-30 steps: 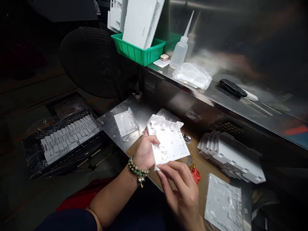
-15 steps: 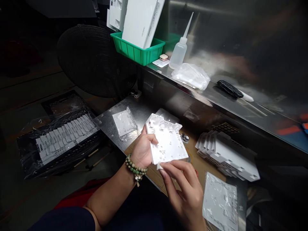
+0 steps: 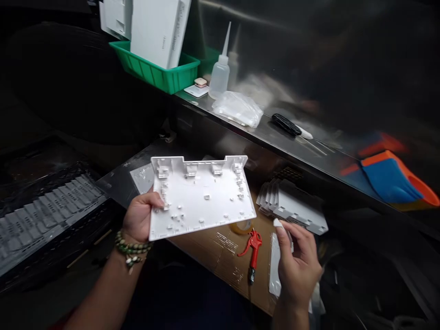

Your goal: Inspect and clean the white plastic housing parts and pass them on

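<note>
My left hand grips the left edge of a white plastic housing plate and holds it up flat, ribbed inner side toward me, above the cardboard-covered bench. My right hand is off to the right, apart from the plate, with a small white bit pinched at its fingertips. It hovers over a bagged white plate lying on the bench. A red air blow gun lies between my hands.
A stack of white housings leans at the right. A black crate with more white parts sits at the left. On the steel shelf stand a green basket, a squeeze bottle, a plastic bag and a black brush.
My left hand lifted and turned the plate wider toward me. My right hand came off its lower edge and moved right and down with a small white bit. My view swung right.
</note>
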Available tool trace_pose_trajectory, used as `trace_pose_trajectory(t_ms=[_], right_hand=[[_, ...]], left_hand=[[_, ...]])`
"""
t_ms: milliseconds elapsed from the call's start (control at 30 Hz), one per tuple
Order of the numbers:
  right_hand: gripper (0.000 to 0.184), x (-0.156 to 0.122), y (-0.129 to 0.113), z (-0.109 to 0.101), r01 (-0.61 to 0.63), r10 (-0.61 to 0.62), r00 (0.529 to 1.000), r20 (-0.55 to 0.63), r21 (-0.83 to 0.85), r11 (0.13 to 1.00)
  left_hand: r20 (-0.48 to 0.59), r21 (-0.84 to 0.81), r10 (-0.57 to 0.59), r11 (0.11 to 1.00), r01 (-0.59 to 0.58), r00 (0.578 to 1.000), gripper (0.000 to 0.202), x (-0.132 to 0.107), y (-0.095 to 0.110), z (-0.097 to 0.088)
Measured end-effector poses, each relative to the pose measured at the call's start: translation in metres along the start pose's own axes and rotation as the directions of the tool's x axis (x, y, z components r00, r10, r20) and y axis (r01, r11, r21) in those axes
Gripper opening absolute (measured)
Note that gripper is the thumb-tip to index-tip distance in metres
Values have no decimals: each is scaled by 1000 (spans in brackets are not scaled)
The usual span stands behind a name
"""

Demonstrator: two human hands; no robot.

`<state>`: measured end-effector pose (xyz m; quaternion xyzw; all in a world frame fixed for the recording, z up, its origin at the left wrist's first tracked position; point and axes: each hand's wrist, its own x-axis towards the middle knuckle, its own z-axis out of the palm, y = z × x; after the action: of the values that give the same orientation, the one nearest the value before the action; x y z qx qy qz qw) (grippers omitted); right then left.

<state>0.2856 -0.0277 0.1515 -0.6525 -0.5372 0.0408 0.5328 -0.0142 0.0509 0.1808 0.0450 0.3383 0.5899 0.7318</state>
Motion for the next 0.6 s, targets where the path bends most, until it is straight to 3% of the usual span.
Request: trace_pose_trajectory(t_ms=[167, 600], right_hand=[[19, -7, -4, 6, 77, -90, 980, 175, 81, 994], [33, -12, 0, 1, 215, -220, 946, 238, 47, 976]], left_hand=[[-3, 49, 36, 998, -36, 999, 103, -3, 2, -7], [-53, 58, -26, 998, 29, 998, 106, -9, -2, -8]])
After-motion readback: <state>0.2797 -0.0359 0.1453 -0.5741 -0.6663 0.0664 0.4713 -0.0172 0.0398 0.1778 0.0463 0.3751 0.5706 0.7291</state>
